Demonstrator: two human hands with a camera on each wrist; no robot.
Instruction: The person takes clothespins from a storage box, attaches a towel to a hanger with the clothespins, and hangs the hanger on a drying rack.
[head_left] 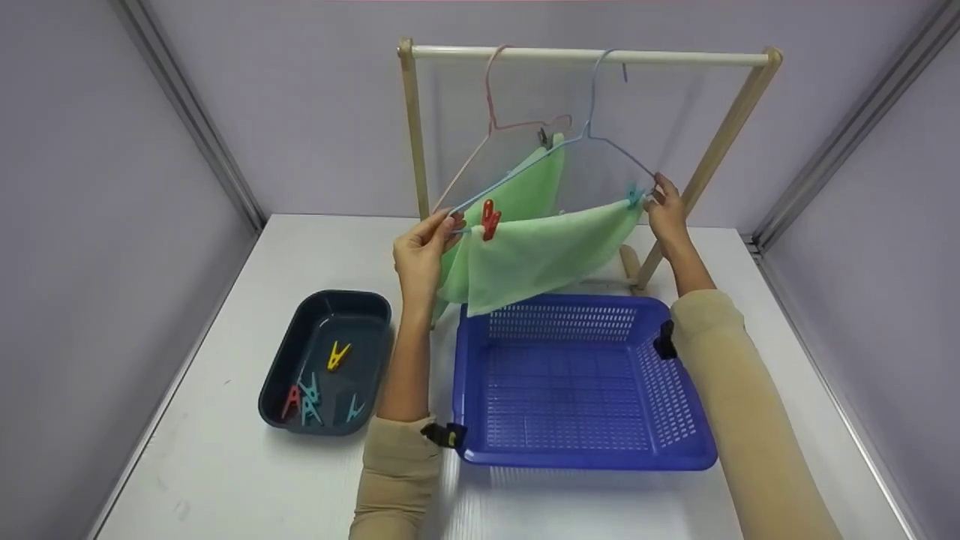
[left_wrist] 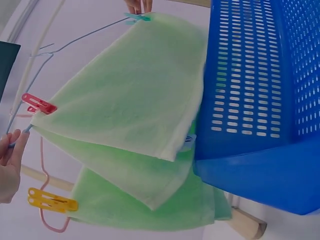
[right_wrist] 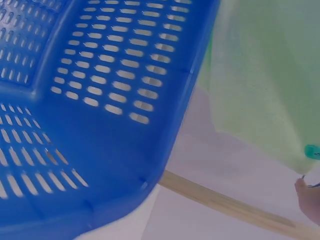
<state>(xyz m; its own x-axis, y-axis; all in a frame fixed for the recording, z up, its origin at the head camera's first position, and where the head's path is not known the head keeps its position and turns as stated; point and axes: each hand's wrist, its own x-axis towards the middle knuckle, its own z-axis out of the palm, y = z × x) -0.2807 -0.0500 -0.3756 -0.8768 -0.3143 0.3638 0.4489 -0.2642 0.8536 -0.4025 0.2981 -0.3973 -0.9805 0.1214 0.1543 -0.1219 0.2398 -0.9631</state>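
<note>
A blue wire hanger (head_left: pixel 590 124) hooks over the rack's white rod. My left hand (head_left: pixel 420 259) pinches its left end and my right hand (head_left: pixel 669 217) holds its right end. From this hanger hangs a light green cloth (head_left: pixel 544 255), clipped by a red clothespin (head_left: pixel 490 220) near the left hand and a teal clothespin (head_left: pixel 634 196) beside the right. Behind it, a pink hanger (head_left: pixel 489 90) carries another green cloth (head_left: pixel 551 176), with a dark clip (head_left: pixel 545 139) at one corner and a yellow clothespin (left_wrist: pixel 50 201) at the other, seen in the left wrist view.
Wooden posts (head_left: pixel 415 127) support the white rod (head_left: pixel 450 52). Below the cloths stands a blue perforated basket (head_left: pixel 585 459). To the left, a dark tray (head_left: pixel 382 319) holds several clothespins, including a yellow clothespin (head_left: pixel 337 357) and a red clothespin (head_left: pixel 290 401). Walls enclose the white table (head_left: pixel 202 450).
</note>
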